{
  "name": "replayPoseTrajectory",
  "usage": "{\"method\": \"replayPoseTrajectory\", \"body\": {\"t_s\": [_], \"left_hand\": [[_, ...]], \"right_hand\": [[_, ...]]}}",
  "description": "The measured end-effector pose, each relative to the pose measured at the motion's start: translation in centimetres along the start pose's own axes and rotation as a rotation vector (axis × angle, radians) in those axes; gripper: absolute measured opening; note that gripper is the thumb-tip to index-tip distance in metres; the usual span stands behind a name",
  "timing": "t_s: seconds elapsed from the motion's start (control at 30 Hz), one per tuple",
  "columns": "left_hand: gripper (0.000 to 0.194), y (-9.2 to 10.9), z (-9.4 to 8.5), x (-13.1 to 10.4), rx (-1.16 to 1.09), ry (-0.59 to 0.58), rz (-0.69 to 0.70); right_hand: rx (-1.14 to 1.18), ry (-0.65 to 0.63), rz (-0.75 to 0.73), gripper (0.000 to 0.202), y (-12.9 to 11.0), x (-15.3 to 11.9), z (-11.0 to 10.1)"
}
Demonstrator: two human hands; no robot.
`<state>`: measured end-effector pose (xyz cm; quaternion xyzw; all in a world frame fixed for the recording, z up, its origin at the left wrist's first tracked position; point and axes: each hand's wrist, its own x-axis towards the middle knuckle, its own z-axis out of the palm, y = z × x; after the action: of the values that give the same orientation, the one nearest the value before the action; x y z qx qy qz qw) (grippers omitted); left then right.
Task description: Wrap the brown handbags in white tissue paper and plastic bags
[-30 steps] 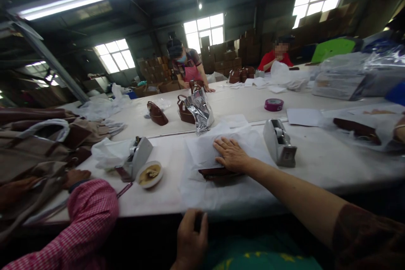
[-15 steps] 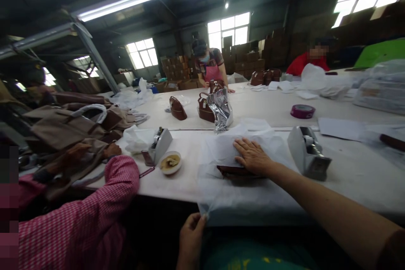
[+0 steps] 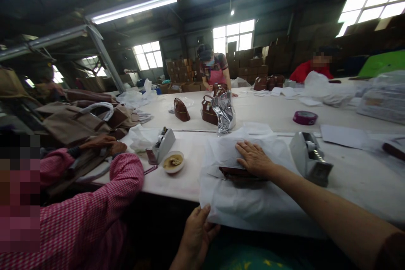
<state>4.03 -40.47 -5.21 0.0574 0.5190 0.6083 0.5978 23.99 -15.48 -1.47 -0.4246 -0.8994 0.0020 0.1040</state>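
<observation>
Found brown leather article (image 3: 231, 172) on worktable (image 3: 354, 177), partly covered by white tissue paper (image 3: 243, 211). Noted right hand (image 3: 255, 159) flat on paper, with fingers slightly spread. Noted left hand (image 3: 198, 232) at 7 o'clock from article, pinching paper's near-left corner. Recorded grey tape dispenser (image 3: 303, 158) at 3 o'clock, bowl (image 3: 173, 170) at 9.

Tabletop (image 3: 265, 107): white, spread before us
Near side: we see thin white paper (image 3: 249, 211), two tape dispensers (image 3: 311, 166), a bowl (image 3: 173, 168)
Far side: brown bags (image 3: 181, 109), purple tape roll (image 3: 305, 118)
</observation>
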Motion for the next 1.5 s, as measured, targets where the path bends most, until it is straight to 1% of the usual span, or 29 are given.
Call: {"method": "replayPoseTrajectory", "body": {"t_s": [0.13, 0.2, 0.27, 0.37, 0.53, 0.6, 0.7, 0.83, 0.97, 1.03, 1.1, 1.17, 1.2, 1.27, 1.33, 1.43, 1.5], "left_hand": [[0.023, 0.3, 0.5, 0.0, 0.062, 0.041, -0.095], [0.015, 1.0, 1.0, -0.4, 0.032, 0.032, -0.111], [0.011, 2.1, 1.8, -0.9, -0.012, 0.014, -0.133], [0.011, 4.0, 3.5, -1.3, -0.020, -0.009, -0.155], [0.014, 6.3, 5.9, -0.8, 0.028, 0.072, -0.117], [0.015, 6.8, 6.6, -0.5, 0.024, 0.075, -0.097], [0.012, 7.5, 8.0, -0.3, -0.031, 0.046, -0.081], [0.011, 8.1, 10.2, 0.3, -0.133, -0.045, -0.128], [0.011, 8.2, 12.2, 2.3, -0.247, -0.134, -0.093], [0.012, 8.0, 13.0, 3.7, -0.296, -0.163, -0.043], [0.013, 7.5, 13.5, 5.2, -0.298, -0.187, 0.033], [0.016, 7.0, 13.7, 6.5, -0.189, -0.216, 0.190], [0.018, 6.7, 13.6, 7.0, -0.065, -0.231, 0.303], [0.025, 6.3, 13.1, 7.9, 0.278, -0.267, 0.559], [0.033, 6.1, 12.6, 8.4, 0.623, -0.320, 0.755], [0.048, 6.4, 12.4, 9.0, 0.980, -0.373, 0.898], [0.056, 7.1, 12.8, 9.4, 1.173, -0.379, 0.970]], "right_hand": [[0.009, -0.007, 0.003, 0.065, -0.1, -0.1, -0.2], [0.018, -0.008, 0.004, 0.065, -0.1, -0.1, -0.2], [0.024, -0.009, 0.004, 0.065, -0.1, 0.0, -0.2], [0.025, -0.006, 0.000, 0.065, 0.0, 0.1, -0.1], [0.019, 0.009, -0.007, 0.065, 0.1, 0.1, 0.2], [0.016, 0.011, -0.009, 0.065, 0.2, 0.1, 0.3], [0.014, 0.012, -0.012, 0.065, 0.2, 0.2, 0.4], [0.009, 0.014, -0.009, 0.066, 0.2, 0.2, 0.4], [0.034, 0.001, 0.002, 0.067, 0.1, 0.2, 0.3], [0.052, -0.009, 0.011, 0.068, 0.0, 0.2, 0.2], [0.066, -0.014, 0.018, 0.067, -0.1, 0.2, 0.1], [0.086, -0.023, 0.018, 0.066, -0.1, 0.2, 0.0], [0.098, -0.031, 0.016, 0.066, 0.0, 0.2, -0.1], [0.123, -0.049, 0.005, 0.066, 0.1, 0.3, -0.2], [0.146, -0.062, -0.007, 0.067, 0.3, 0.3, -0.4], [0.175, -0.076, -0.011, 0.066, 0.5, 0.4, -0.9], [0.191, -0.089, -0.005, 0.066, 0.5, 0.4, -1.2]]}}
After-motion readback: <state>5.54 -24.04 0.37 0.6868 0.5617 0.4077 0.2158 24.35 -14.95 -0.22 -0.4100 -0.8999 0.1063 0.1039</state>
